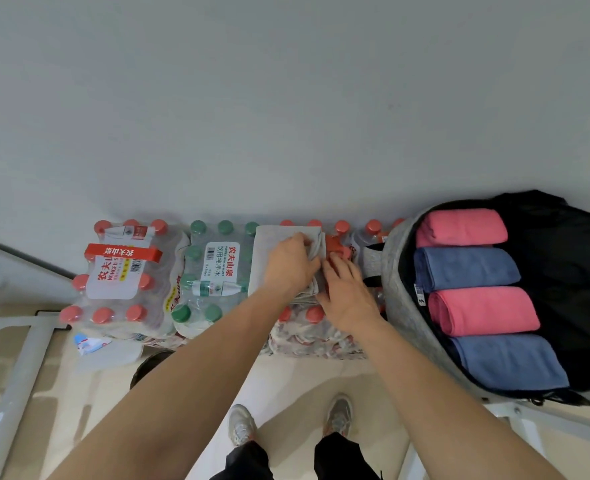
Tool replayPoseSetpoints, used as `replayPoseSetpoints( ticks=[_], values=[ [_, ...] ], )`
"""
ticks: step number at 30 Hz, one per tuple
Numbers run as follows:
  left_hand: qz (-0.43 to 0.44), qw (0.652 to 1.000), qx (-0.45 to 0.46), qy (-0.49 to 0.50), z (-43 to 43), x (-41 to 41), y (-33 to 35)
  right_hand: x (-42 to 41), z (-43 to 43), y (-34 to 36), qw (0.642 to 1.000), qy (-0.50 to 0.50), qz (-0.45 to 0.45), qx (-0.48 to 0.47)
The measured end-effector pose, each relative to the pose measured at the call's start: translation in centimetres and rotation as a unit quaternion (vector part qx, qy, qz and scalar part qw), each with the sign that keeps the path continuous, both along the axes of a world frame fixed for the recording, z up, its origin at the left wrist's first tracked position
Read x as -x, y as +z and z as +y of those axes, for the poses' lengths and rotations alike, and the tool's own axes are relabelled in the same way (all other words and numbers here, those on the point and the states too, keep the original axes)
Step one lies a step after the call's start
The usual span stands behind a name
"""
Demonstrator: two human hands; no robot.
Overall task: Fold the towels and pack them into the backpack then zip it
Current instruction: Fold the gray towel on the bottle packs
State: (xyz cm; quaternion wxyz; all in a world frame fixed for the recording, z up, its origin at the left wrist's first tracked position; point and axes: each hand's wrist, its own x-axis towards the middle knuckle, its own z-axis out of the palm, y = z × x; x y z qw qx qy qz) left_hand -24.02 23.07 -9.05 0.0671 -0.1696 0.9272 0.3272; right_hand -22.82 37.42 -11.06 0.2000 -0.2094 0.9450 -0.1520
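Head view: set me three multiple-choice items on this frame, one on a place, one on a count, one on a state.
1. Where does the grey towel lie? A. on the packs of water bottles B. on a chair C. in a drawer
2. How many rolled towels are in the backpack? A. two B. four C. six
3. What state is the backpack in? A. zipped shut B. wide open C. buckled shut
Key: 1 A, it lies on the packs under the left hand and right hand. 2 B, two pink and two blue. 3 B, the towels inside show.
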Motion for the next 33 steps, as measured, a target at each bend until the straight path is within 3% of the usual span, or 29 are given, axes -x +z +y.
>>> replayPoseSetpoints(
  ticks=[3, 6, 9, 14, 17, 19, 21, 23, 26, 33],
  values=[
    [-0.002, 0.999, -0.013, -0.031, -0.3, -0.4, 0.2, 0.3, 0.2, 0.1, 1.000, -0.002, -0.015, 0.002],
    [0.005, 0.997, -0.016, -0.071, -0.8, -1.0, 0.4, 0.5, -0.2, 0.8, 0.995, -0.059, -0.032, 0.074],
    [0.005, 0.995, -0.023, -0.101, -1.3, -1.4, 0.4, 0.8, -1.1, 1.4, 0.985, -0.105, 0.030, 0.130],
    [0.025, 0.985, -0.055, -0.164, -2.8, -2.6, 1.3, 3.0, -3.0, 2.4, 0.991, 0.016, 0.095, 0.089],
    [0.055, 0.994, -0.076, -0.065, -4.3, -3.0, 1.2, 4.6, -3.4, 1.9, 0.993, 0.074, 0.086, 0.044],
    [0.102, 0.995, 0.006, -0.011, -5.1, -2.8, 0.5, 5.1, -3.3, 1.2, 0.993, 0.086, 0.074, 0.009],
    [0.130, 0.984, 0.113, -0.045, -5.5, -2.4, -0.8, 5.0, -3.3, 0.5, 0.994, 0.084, 0.059, -0.027],
    [0.085, 0.978, 0.166, -0.097, -5.2, -2.1, -1.9, 4.5, -3.4, -0.2, 0.994, 0.083, 0.052, -0.055],
    [0.017, 0.970, 0.199, -0.137, -4.4, -2.3, -3.8, 3.7, -3.2, -1.3, 0.992, 0.082, 0.064, -0.076],
    [0.013, 0.970, 0.197, -0.145, -4.5, -2.3, -4.9, 3.9, -3.0, -2.2, 0.990, 0.089, 0.081, -0.079]
  ],
)
